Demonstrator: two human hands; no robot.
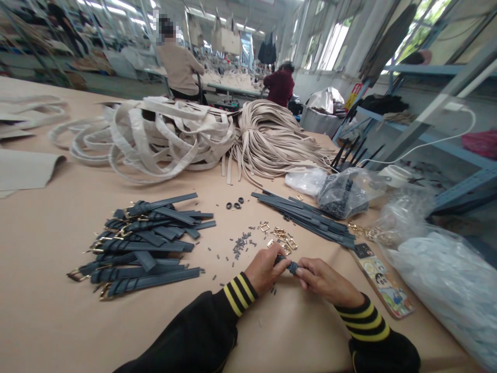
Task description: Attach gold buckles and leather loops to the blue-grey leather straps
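Note:
Between my two hands is a dark blue-grey strap (292, 266), mostly hidden by the fingers. My left hand (267, 268) is closed on one end and my right hand (321, 280) pinches the other. Gold buckles (282, 239) lie just beyond my left hand, with small dark pieces (241, 244) scattered beside them. A few dark loops (235, 204) sit farther back. At the left is a pile of dark straps with gold buckles (149, 241). Behind my hands, to the right, lies a bundle of flat dark strips (306, 220).
Long pale straps (155, 134) and a tied pale bundle (272, 137) cover the table's back. Clear plastic bags (446, 280) and a phone in a cartoon case (382, 280) lie right. Two people (180, 67) sit beyond the table. Blue shelving (466, 150) stands at right.

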